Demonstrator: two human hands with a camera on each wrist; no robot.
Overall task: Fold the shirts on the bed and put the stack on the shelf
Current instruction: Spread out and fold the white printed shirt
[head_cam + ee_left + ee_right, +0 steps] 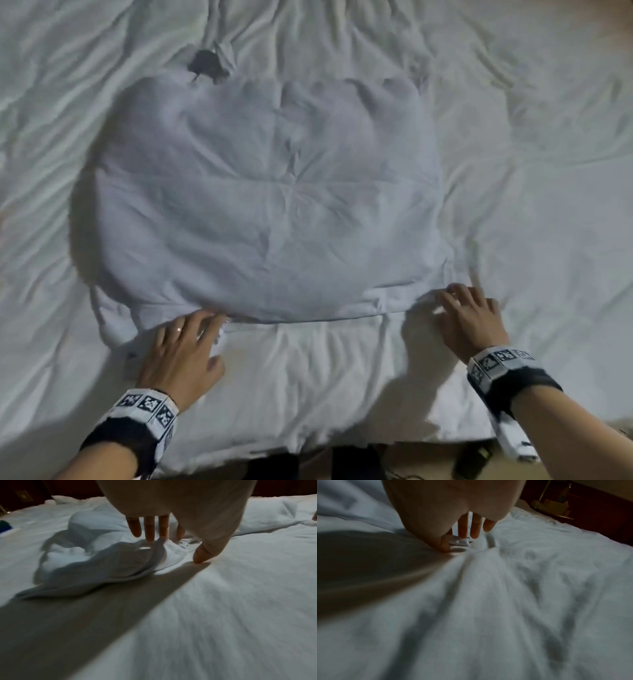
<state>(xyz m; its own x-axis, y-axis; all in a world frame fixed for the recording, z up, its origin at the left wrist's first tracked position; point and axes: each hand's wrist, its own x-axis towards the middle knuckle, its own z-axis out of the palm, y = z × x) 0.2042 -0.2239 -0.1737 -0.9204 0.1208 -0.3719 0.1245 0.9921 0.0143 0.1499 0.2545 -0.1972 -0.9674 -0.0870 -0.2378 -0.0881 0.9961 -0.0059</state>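
A pale lavender shirt [267, 205] lies spread flat on the white bed [531, 171], its near hem toward me. My left hand [191, 339] rests with straight fingers on the hem's left end, where the cloth is bunched. In the left wrist view the fingertips [149, 536] touch the rumpled shirt fabric [106, 563] and the thumb sits on the sheet. My right hand [469, 311] lies with spread fingers over the hem's right corner. In the right wrist view a small shirt corner [459, 542] sits between thumb and straight fingers [475, 531]. Neither hand grips anything.
A small dark item [205, 63] peeks out past the shirt's far left edge. The bed's near edge [308, 442] runs just below my wrists, with dark floor and objects under it. A bedside stand with clutter [556, 507] is beyond the bed on the right.
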